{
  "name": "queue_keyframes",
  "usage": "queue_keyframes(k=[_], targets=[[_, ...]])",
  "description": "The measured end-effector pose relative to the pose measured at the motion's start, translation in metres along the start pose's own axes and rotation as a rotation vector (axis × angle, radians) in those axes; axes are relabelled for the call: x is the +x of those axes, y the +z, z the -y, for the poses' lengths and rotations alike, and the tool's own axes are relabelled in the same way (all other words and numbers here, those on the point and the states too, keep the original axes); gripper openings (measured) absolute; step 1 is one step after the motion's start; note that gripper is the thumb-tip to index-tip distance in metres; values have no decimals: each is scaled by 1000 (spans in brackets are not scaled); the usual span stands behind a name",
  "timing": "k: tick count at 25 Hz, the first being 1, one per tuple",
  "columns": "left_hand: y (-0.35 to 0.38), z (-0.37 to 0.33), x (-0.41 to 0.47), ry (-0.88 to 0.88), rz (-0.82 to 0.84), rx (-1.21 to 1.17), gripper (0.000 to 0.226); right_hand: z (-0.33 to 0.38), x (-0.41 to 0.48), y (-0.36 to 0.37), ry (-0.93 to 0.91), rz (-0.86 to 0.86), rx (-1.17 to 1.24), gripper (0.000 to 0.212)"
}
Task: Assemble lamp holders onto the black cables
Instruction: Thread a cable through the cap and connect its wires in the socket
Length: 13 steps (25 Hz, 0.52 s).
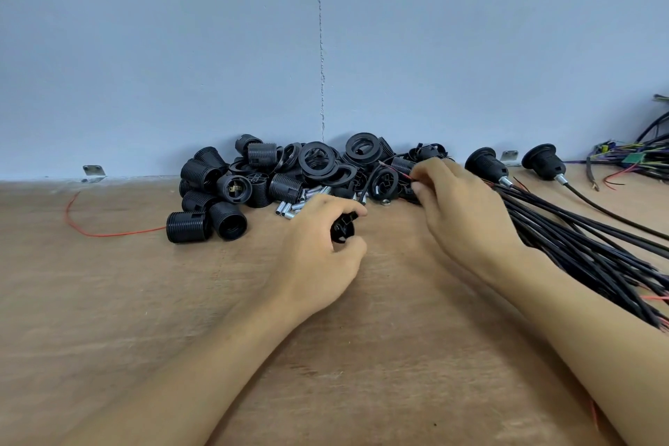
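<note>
Bench (pixel 144 300): bare wood across the lower left and centre of the frame, its far edge meeting the blue-grey wall (pixel 181 47). Both forearms enter from the bottom edge. Open room lies at lower left and between the arms. The right side is crowded.

Stock: pile of black lamp holder parts (pixel 275 174) at frame centre against the wall, made up of threaded shells and rings, loose on the bench. Short metal tubes (pixel 289 208) lie at the pile's near edge. The bundle of black cables (pixel 579 239) fans from centre right to the right edge, passing under the right forearm. Two assembled lamp holders (pixel 485 161) and (pixel 543 159) lie at upper right, each on a cable. A loose red wire (pixel 72 221) is at left, a metal bracket (pixel 93 172) sits at the wall foot, and a tangle of coloured wires (pixel 630 156) is at far right.

Left hand (pixel 318 246): grip nearly closed, thumb and fingers curled round a small black holder piece (pixel 342 228), just in front of the pile.

Right hand (pixel 459 214): grip closed to a pinch, thumb and forefinger on a thin red lead (pixel 404 176) at the pile's right edge. Which cable it belongs to, cannot tell.
</note>
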<state>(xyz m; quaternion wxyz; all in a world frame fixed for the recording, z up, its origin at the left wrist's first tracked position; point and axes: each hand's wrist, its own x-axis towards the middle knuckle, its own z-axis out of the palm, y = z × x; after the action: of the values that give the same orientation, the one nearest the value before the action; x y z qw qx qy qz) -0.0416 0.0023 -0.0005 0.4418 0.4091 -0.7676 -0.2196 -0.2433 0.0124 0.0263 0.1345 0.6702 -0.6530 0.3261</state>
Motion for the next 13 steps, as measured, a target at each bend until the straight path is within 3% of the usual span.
queue_keyframes(k=[2, 6, 9, 13], targets=[[2, -5, 2, -115, 16, -125, 31, 10, -4, 0, -155, -26, 181, 18], [7, -8, 4, -109, -20, -240, 16, 20, -13, 6, -341, 41, 306, 19], [8, 1, 7, -152, -110, -272, 39, 22, -14, 13, -317, 152, 289, 22], [5, 6, 15, -354, -338, -453, 40, 6, -11, 12, -169, 233, 135, 20]])
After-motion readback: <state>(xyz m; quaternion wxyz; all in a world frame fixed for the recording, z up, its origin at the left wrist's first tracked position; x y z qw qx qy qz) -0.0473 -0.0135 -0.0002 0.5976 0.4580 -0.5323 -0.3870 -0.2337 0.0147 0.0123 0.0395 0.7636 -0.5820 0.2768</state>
